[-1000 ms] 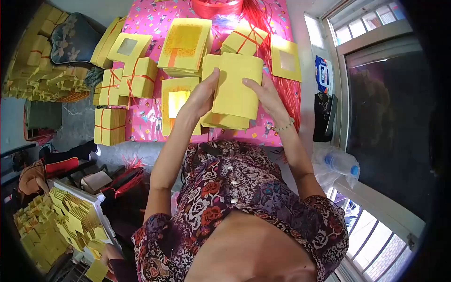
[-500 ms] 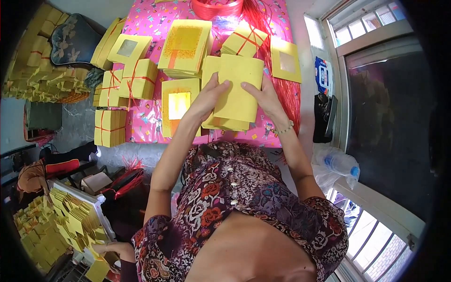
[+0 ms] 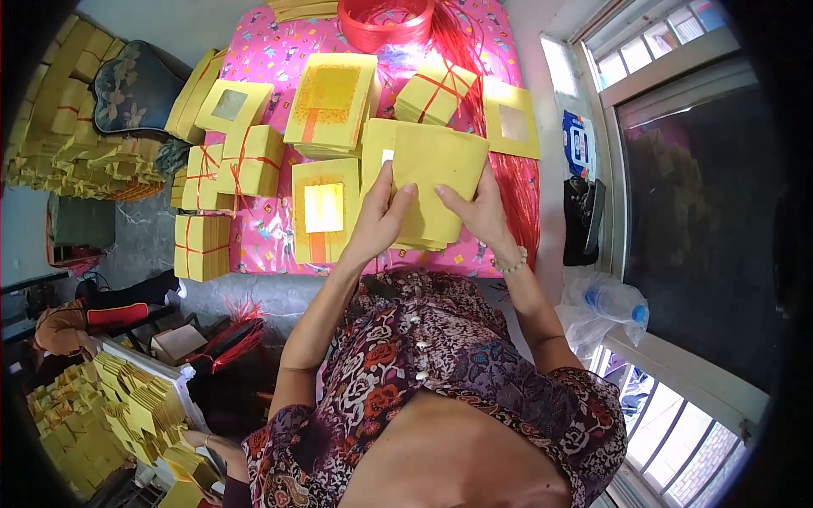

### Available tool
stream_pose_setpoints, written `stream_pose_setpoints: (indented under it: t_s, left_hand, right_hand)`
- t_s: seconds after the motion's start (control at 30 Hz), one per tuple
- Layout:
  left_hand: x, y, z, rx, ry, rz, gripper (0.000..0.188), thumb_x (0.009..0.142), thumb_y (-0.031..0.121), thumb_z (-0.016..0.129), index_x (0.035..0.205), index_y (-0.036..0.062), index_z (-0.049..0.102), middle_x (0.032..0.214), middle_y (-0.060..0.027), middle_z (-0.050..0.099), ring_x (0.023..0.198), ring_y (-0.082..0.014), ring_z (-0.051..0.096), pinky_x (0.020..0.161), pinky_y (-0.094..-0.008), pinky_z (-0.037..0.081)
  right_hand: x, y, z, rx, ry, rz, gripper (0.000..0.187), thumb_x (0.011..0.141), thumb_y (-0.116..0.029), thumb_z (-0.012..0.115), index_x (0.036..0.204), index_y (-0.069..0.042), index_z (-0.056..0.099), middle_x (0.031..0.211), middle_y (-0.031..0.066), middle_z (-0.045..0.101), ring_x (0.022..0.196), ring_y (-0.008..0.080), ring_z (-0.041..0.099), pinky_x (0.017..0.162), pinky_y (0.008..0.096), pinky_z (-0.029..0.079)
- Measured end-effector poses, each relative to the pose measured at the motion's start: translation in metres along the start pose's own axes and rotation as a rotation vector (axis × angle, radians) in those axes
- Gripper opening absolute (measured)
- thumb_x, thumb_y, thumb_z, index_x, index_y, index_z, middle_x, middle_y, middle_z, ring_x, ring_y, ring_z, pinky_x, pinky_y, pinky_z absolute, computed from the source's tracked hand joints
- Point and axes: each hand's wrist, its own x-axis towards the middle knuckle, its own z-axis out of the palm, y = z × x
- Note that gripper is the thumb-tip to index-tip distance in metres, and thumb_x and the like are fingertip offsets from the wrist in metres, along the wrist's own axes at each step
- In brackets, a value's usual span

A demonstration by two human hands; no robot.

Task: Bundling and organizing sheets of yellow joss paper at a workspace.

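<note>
Between my hands I hold a small stack of yellow paper sheets [image 3: 440, 161], tilted slightly, above a larger pile of yellow paper [image 3: 378, 135]. My left hand [image 3: 381, 216] grips its near left edge, thumb on top and fingers partly hidden. My right hand [image 3: 483, 212] is closed on its right edge, thumb pressed on the top face. Left of the pile lies a stack with an orange speckled border and a bright square [image 3: 323, 208]. Behind that stands a taller speckled yellow stack [image 3: 326, 93].
Red-tied yellow bundles [image 3: 251, 161] stand on the left of the pink patterned table cover [image 3: 262, 254]. Another tied bundle [image 3: 436, 91], a red ribbon coil [image 3: 385, 25] and loose red strands [image 3: 518, 195] lie at the back and right. At lower left, a co-worker's hand [image 3: 196, 438] touches yellow paper.
The stack in my hands has turned clockwise and come slightly nearer to me. The whole table sits a little lower in the view. The co-worker's hand has shifted among the yellow papers.
</note>
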Motion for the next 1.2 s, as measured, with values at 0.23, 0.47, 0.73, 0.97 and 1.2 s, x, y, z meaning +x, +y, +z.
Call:
stream_pose_setpoints:
  t_s: [0.23,0.47,0.73,0.97,1.2]
  left_hand:
    - [-0.006,-0.005,0.009,0.042,0.097,0.125,0.04,0.096,0.007,0.043,0.134,-0.0019,0.034,0.12,-0.0116,0.053,0.11,-0.0162,0.049,0.095,-0.0292,0.039]
    - [-0.014,0.0,0.007,-0.012,0.096,0.145,0.038,0.097,0.01,0.042,0.133,-0.0012,0.034,0.118,-0.0102,0.052,0.107,-0.0144,0.049,0.093,-0.0283,0.039]
    - [-0.013,0.003,0.006,-0.066,0.083,0.125,0.038,0.098,0.011,0.042,0.133,-0.0005,0.034,0.121,-0.01,0.052,0.11,-0.014,0.049,0.094,-0.0277,0.04]
    - [-0.003,0.0,-0.003,-0.122,0.087,0.018,0.038,0.097,0.01,0.043,0.132,-0.0005,0.037,0.12,-0.0106,0.055,0.108,-0.014,0.052,0.093,-0.0282,0.042]
    - [-0.003,-0.008,-0.007,-0.145,0.1,-0.082,0.037,0.095,0.006,0.044,0.131,-0.0009,0.038,0.121,-0.0109,0.055,0.11,-0.015,0.052,0.094,-0.0283,0.04]
  right_hand:
    - [-0.006,-0.007,0.002,-0.028,0.001,-0.019,0.056,0.081,-0.005,0.068,0.129,-0.001,0.039,0.115,0.0092,0.056,0.105,0.0156,0.056,0.087,0.0301,0.049]
    - [-0.009,-0.014,0.001,-0.046,-0.087,0.045,0.051,0.081,-0.009,0.069,0.125,0.001,0.046,0.115,0.0097,0.058,0.104,0.0155,0.057,0.088,0.0303,0.048]
    - [-0.006,-0.014,0.002,-0.034,-0.081,0.013,0.053,0.083,-0.011,0.069,0.128,0.001,0.044,0.115,0.009,0.058,0.104,0.0143,0.056,0.087,0.0289,0.048]
    - [0.006,0.0,-0.006,-0.006,-0.039,0.219,0.03,0.092,-0.02,0.059,0.111,0.003,0.059,0.093,0.0048,0.066,0.082,0.0076,0.06,0.071,0.0234,0.049]
    - [0.013,0.005,-0.01,0.113,0.039,0.176,0.028,0.093,-0.02,0.058,0.107,0.004,0.062,0.091,0.0038,0.067,0.079,0.0063,0.059,0.069,0.0226,0.048]
